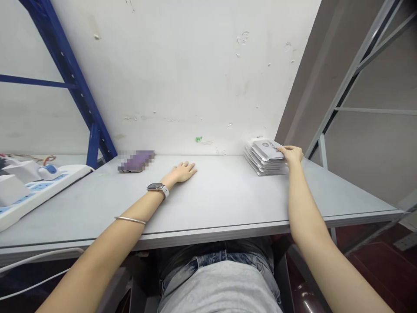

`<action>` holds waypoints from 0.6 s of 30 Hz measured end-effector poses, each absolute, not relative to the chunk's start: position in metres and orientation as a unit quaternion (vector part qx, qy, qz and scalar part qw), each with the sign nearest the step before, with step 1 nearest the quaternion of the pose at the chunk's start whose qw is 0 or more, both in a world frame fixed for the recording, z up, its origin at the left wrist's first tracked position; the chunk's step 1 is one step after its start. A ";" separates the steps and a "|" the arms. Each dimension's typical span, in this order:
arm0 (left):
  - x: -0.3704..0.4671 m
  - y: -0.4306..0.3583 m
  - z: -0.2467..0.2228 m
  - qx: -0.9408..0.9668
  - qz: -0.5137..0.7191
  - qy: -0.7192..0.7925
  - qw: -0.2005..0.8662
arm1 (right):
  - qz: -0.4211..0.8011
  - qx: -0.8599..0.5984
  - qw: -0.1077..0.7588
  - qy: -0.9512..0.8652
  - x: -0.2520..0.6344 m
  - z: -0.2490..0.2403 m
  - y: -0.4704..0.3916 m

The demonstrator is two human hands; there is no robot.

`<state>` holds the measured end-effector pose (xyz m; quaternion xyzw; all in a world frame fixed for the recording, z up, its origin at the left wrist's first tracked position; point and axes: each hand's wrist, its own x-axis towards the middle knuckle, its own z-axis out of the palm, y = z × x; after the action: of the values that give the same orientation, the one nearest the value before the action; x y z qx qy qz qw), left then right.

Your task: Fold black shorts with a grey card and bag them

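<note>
In the head view, the right hand [292, 154] pinches the top white packet [267, 148] of a stack [265, 163] on the table [211, 200], by the wall [195, 78]. The left hand [184, 172] lies flat on the table, fingers a bit apart, holding nothing.

We wear a mottled pale grey shirt [221, 289], faded blue jeans [262, 263], a dark-faced watch [155, 186] with a light strap [166, 191], and a thin silver-coloured bangle [130, 220].

Two hands [184, 172]; one watch [155, 186]
</note>
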<state>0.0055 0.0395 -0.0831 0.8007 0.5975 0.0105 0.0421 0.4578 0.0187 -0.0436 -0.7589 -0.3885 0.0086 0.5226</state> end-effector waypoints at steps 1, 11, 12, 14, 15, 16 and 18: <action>0.006 0.039 -0.083 0.800 0.008 0.598 0.041 | -0.015 -0.780 0.505 -0.370 0.457 -0.045 0.019; 0.005 0.041 -0.084 0.800 0.003 0.599 0.036 | -0.152 -0.768 0.418 -0.461 0.424 -0.025 0.016; 0.005 0.041 -0.084 0.800 0.000 0.599 0.034 | -0.155 -0.754 0.376 -0.515 0.417 -0.021 0.017; 0.005 0.039 -0.084 0.798 -0.003 0.602 0.029 | -0.107 -0.739 0.274 -0.607 0.404 -0.017 0.020; 0.006 0.038 -0.084 0.798 -0.003 0.603 0.028 | -0.077 -0.737 0.228 -0.631 0.397 -0.017 0.022; 0.006 0.037 -0.083 0.797 -0.002 0.603 0.028 | -0.056 -0.741 0.192 -0.641 0.392 -0.018 0.024; 0.007 0.035 -0.083 0.795 0.002 0.606 0.031 | -0.038 -0.752 0.156 -0.640 0.384 -0.020 0.027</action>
<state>0.0068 0.0354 -0.0827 0.7948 0.6061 0.0018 0.0314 0.3843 0.0271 -0.0198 -0.7518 -0.6397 -0.0376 0.1558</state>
